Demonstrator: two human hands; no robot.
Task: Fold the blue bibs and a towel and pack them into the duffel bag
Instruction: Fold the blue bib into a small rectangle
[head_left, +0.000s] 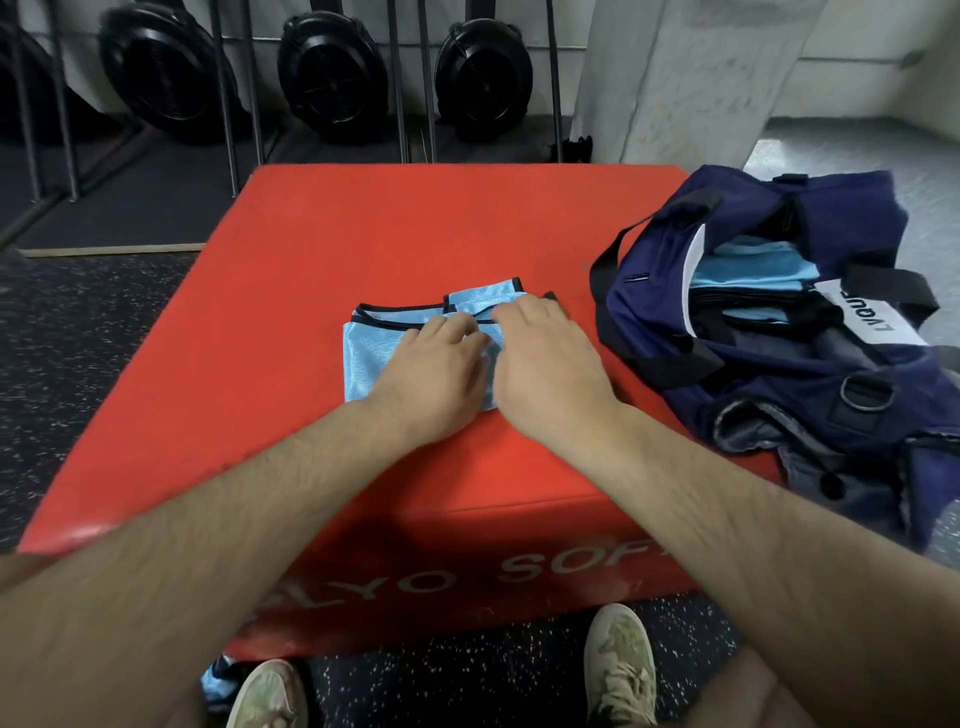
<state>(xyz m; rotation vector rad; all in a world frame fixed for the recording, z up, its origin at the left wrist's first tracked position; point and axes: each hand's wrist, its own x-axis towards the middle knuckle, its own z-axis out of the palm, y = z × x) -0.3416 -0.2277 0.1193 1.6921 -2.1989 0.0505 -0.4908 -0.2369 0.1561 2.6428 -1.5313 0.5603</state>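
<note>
Both hands lie palm-down, side by side, on a light blue bib (371, 358) near the middle of a red soft box (322, 249). The left hand (434, 371) presses flat with its fingers stretched toward the bib's black-trimmed upper edge. The right hand (545, 358) touches it and also rests on the cloth, fingers slightly bent over the folded right part; whether they pinch a layer cannot be told. The bib is partly folded, with 1 flap doubled over at its upper right and the hands covering its lower right part.

To the right, on the box's right edge and hanging partly off it, sits the navy duffel bag (769, 384), unzipped and gaping. Inside it show folded light blue cloth (753, 270) and darker layers beneath, with black straps (649, 358) draped toward the bib and a white label (862, 317) on the far side of the opening.

Behind the box, 3 black round machines (327, 73) stand against the wall among metal rails. On the speckled floor below, 2 pale shoes (621, 670) show, and another piece of blue cloth (221, 680) lies by the left shoe.
</note>
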